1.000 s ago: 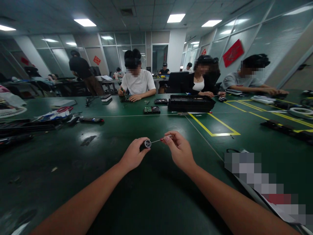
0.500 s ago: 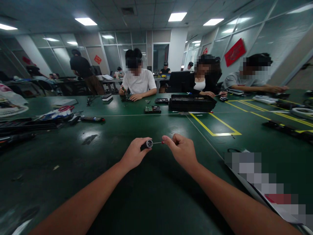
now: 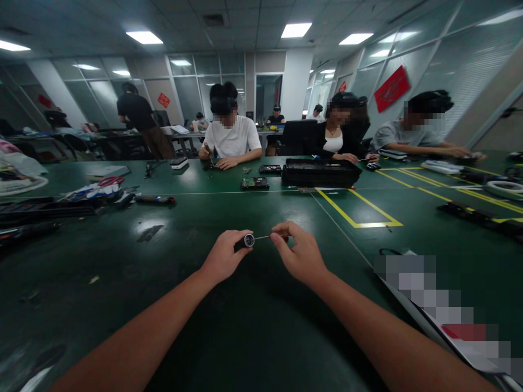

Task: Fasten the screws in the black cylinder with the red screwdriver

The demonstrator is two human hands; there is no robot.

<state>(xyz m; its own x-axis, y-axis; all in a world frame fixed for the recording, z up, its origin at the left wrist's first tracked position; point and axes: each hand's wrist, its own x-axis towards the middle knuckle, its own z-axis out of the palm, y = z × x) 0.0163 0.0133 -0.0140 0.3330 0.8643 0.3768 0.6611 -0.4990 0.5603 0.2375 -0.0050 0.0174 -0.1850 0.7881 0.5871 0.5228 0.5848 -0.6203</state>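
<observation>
Fingers and thumb of my left hand (image 3: 227,255) are closed on a small dark cylindrical part (image 3: 249,240), whose round ringed end faces me. My right hand (image 3: 301,251) grips the handle of a thin screwdriver (image 3: 261,237) between thumb and fingers. Its narrow metal shaft points left and reaches the right side of the cylinder; whether the tip is inserted cannot be made out. Both hands are above the green table (image 3: 196,337), near its middle.
Beyond my hands lie a circuit-board device (image 3: 255,183) and a long black housing (image 3: 321,173). Tools and cables (image 3: 100,188) are at the left, with a black pen-shaped tool (image 3: 154,200). A white bag (image 3: 429,316) lies front right. People sit across the table.
The fingers of my right hand have shifted and straightened around the screwdriver handle. My left hand and the cylinder have stayed nearly in place.
</observation>
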